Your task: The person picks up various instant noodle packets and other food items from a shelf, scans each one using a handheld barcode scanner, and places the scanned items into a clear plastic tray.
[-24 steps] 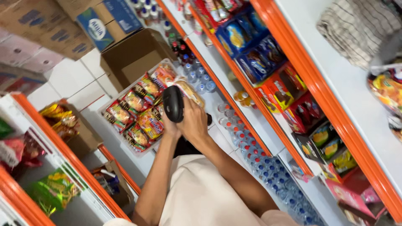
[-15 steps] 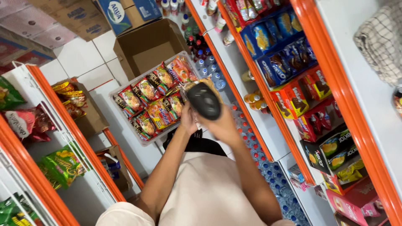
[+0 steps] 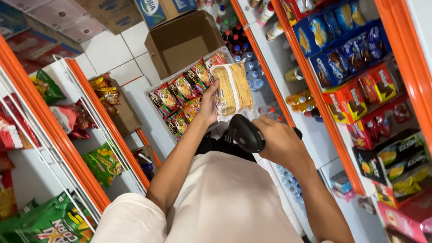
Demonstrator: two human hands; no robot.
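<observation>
Head view, yellow noodle packet point(image 3: 231, 90), black scanner point(image 3: 245, 133)

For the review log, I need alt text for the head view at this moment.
The left hand holds up a yellow noodle packet while the right hand aims a black handheld scanner at it. Below sits a tray of noodle packets, between orange-edged shop shelves.

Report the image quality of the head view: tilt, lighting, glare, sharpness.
Head view: strongly tilted, shelves run diagonally; even, bright light, no hard shadows; white shelf at top right nearly washed out; noodle packet in the left hand and scanner in the right hand look sharp.
</observation>
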